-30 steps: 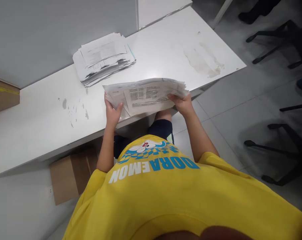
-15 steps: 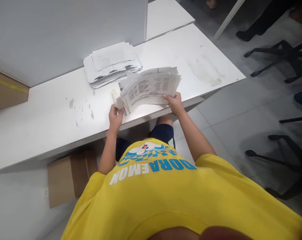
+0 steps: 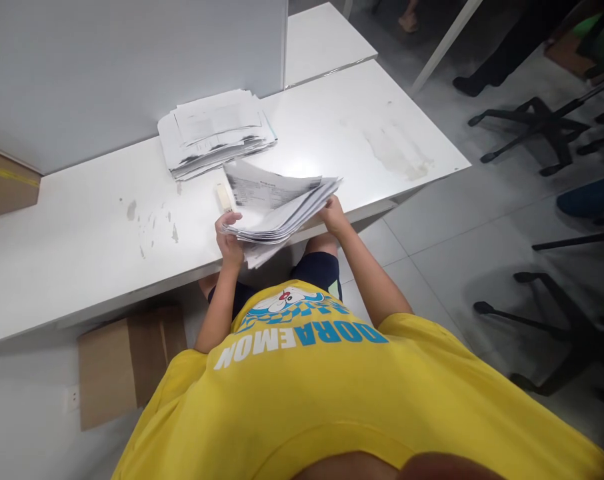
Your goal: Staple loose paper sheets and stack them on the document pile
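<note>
Between my two hands is a loose stack of printed papers, held over the front edge of the white desk. Its sheets bow and fan apart, and some lower ones hang past the edge. My left hand is closed on the stack's left end, thumb on top. At the right end my right hand grips it, fingers partly hidden by the paper. Just behind my left hand lies a small cream-coloured block-like object; its kind is unclear. A second pile of papers rests farther back against the partition.
A grey partition stands along the desk's back. One cardboard box sits at the desk's left end, another box beneath it. Office chair bases and another person's leg are on the right.
The stack has tipped from nearly upright, curved towards me, to lying flatter with its sheets fanned. Both hands still hold it. The whole view has shifted slightly.
</note>
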`<control>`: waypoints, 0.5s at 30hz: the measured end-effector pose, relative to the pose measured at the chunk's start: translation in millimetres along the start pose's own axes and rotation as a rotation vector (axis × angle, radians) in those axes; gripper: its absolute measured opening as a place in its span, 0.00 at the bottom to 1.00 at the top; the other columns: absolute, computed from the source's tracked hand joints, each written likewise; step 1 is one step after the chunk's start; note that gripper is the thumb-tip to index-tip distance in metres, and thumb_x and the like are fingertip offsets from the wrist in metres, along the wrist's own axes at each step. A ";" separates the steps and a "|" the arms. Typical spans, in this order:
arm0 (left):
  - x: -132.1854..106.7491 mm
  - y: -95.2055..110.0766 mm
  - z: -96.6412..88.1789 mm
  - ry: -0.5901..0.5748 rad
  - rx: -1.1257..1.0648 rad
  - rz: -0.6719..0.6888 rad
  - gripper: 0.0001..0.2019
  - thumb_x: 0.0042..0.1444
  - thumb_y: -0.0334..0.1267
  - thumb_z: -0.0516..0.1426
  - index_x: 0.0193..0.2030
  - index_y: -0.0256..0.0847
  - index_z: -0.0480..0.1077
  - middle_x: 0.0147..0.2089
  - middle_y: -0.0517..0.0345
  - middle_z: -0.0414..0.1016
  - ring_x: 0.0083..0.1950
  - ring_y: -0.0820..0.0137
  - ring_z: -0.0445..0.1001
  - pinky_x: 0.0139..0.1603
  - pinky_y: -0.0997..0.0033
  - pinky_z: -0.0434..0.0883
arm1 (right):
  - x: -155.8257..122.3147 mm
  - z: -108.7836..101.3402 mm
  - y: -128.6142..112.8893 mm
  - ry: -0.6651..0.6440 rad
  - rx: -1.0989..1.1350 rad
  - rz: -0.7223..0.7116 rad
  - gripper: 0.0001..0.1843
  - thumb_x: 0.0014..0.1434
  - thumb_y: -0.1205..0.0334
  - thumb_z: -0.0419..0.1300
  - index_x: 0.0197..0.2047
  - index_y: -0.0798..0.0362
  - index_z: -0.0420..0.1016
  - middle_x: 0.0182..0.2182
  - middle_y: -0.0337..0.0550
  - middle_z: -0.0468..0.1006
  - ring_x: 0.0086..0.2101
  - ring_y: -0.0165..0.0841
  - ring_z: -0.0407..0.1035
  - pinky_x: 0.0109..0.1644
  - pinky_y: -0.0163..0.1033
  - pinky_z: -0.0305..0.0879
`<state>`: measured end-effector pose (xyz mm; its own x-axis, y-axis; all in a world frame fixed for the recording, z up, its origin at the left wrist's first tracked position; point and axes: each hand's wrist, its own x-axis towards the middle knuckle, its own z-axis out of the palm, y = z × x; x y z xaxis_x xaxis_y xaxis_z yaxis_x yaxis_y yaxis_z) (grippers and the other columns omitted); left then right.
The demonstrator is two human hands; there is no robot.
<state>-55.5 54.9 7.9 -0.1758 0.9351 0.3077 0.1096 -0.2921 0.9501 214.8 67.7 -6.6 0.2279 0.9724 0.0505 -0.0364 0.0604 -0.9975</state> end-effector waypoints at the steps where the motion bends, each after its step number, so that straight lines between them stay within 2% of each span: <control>1: 0.2 -2.2 0.9 0.043 0.046 0.023 0.34 0.55 0.74 0.47 0.44 0.43 0.70 0.47 0.50 0.75 0.55 0.60 0.75 0.62 0.63 0.67 | -1.1 2.0 1.5 0.023 0.003 -0.006 0.22 0.38 0.42 0.72 0.28 0.49 0.76 0.30 0.39 0.81 0.40 0.43 0.74 0.49 0.48 0.73; 5: 0.4 -9.6 -0.2 0.275 0.140 -0.005 0.31 0.59 0.70 0.47 0.43 0.42 0.69 0.45 0.51 0.75 0.59 0.62 0.72 0.63 0.67 0.66 | -6.9 7.1 5.6 0.090 0.037 0.046 0.20 0.40 0.44 0.71 0.28 0.50 0.78 0.29 0.40 0.81 0.38 0.43 0.76 0.47 0.48 0.73; 7: 0.3 -11.3 -1.8 0.302 0.122 -0.034 0.32 0.59 0.70 0.47 0.47 0.42 0.69 0.49 0.50 0.75 0.63 0.62 0.69 0.66 0.67 0.64 | -9.3 10.0 5.6 0.113 0.041 0.059 0.19 0.41 0.46 0.71 0.31 0.50 0.79 0.32 0.40 0.82 0.39 0.43 0.76 0.48 0.48 0.73; 9: 0.4 -12.0 -4.2 0.232 0.074 -0.019 0.38 0.57 0.74 0.44 0.52 0.42 0.68 0.54 0.47 0.74 0.67 0.60 0.66 0.69 0.65 0.61 | -10.0 14.1 4.6 0.141 0.041 0.050 0.20 0.42 0.46 0.71 0.33 0.51 0.80 0.34 0.41 0.83 0.41 0.43 0.76 0.49 0.48 0.73; 11: 1.9 -13.2 -7.9 0.078 0.034 0.050 0.43 0.53 0.78 0.42 0.55 0.41 0.68 0.58 0.44 0.72 0.70 0.58 0.63 0.71 0.61 0.59 | -9.2 19.0 3.9 0.173 0.054 0.037 0.21 0.43 0.45 0.70 0.35 0.52 0.80 0.36 0.43 0.83 0.43 0.43 0.76 0.50 0.48 0.72; 13: 5.7 -16.7 -12.9 -0.088 0.025 0.131 0.46 0.50 0.80 0.43 0.58 0.41 0.68 0.61 0.41 0.70 0.72 0.55 0.60 0.73 0.57 0.57 | -7.2 23.8 4.3 0.199 0.073 0.028 0.23 0.44 0.45 0.70 0.37 0.53 0.80 0.38 0.44 0.83 0.44 0.43 0.76 0.50 0.47 0.72; 15: 12.2 -23.6 -18.1 -0.186 0.038 0.160 0.50 0.45 0.81 0.47 0.61 0.41 0.66 0.64 0.38 0.68 0.73 0.52 0.58 0.74 0.54 0.55 | -5.3 26.8 5.9 0.219 0.077 0.026 0.24 0.44 0.44 0.69 0.38 0.54 0.80 0.39 0.45 0.83 0.44 0.42 0.76 0.51 0.47 0.72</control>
<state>-78.0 69.5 -9.9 0.0297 0.8995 0.4359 0.1592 -0.4348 0.8864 187.4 69.0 -11.5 0.4311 0.9023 0.0049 -0.1168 0.0612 -0.9913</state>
